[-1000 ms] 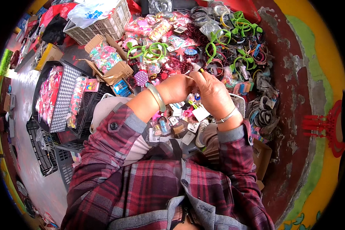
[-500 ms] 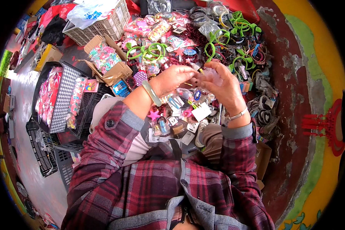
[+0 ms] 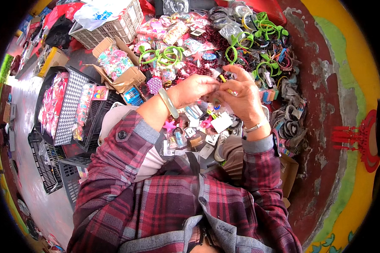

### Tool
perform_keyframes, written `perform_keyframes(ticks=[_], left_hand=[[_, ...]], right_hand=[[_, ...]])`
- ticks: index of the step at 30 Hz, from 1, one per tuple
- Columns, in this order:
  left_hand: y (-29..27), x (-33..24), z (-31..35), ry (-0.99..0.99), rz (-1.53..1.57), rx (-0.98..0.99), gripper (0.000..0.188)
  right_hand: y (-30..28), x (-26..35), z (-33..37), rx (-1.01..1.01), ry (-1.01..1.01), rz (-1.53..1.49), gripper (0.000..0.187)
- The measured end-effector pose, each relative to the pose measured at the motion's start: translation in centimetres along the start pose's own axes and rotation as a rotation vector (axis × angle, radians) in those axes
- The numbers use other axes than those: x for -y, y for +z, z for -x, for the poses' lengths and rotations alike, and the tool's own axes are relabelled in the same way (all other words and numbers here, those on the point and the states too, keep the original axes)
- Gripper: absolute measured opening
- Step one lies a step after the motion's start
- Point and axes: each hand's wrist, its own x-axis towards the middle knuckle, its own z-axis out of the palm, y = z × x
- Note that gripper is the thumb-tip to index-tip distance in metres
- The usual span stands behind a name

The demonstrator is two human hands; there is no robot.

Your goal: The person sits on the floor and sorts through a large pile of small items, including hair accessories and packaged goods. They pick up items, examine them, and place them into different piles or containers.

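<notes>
My left hand [image 3: 191,90] is closed in a pinch, its fingertips meeting those of my right hand [image 3: 243,96] above a heap of hair accessories. A small yellow-and-black item [image 3: 222,79] shows between the two hands; its kind is hard to make out. My right thumb and fingers are bent together around it, with the index finger raised. Just below lie a white card [image 3: 221,122], a pink star-shaped piece [image 3: 207,122], another pink star [image 3: 169,126] and several carded hair clips [image 3: 180,139].
Green headbands [image 3: 171,56] and dark red beads [image 3: 215,40] lie beyond my hands. To the left stand an open cardboard box [image 3: 133,78] of packets, a houndstooth-patterned basket [image 3: 70,107] and a grey plastic crate [image 3: 135,19]. A worn dark red edge [image 3: 321,139] curves along the right.
The clear plastic wrap seen in my right hand no longer shows there. My right fingers have shifted slightly, and the yellow-and-black item shows more plainly between the hands.
</notes>
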Motion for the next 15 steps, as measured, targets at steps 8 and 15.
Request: perform_keyframes(ticks=[8, 15], left_hand=[[0.7, -1.4, 0.7, -0.064, 0.442, -0.031, 0.029], [0.6, -2.8, 0.9, 0.021, 0.471, -0.094, 0.028]], right_hand=[[-0.7, -1.5, 0.3, 0.084, 0.255, -0.405, 0.041], [-2.0, -1.4, 0.2, 0.038, 0.504, -0.74, 0.042]])
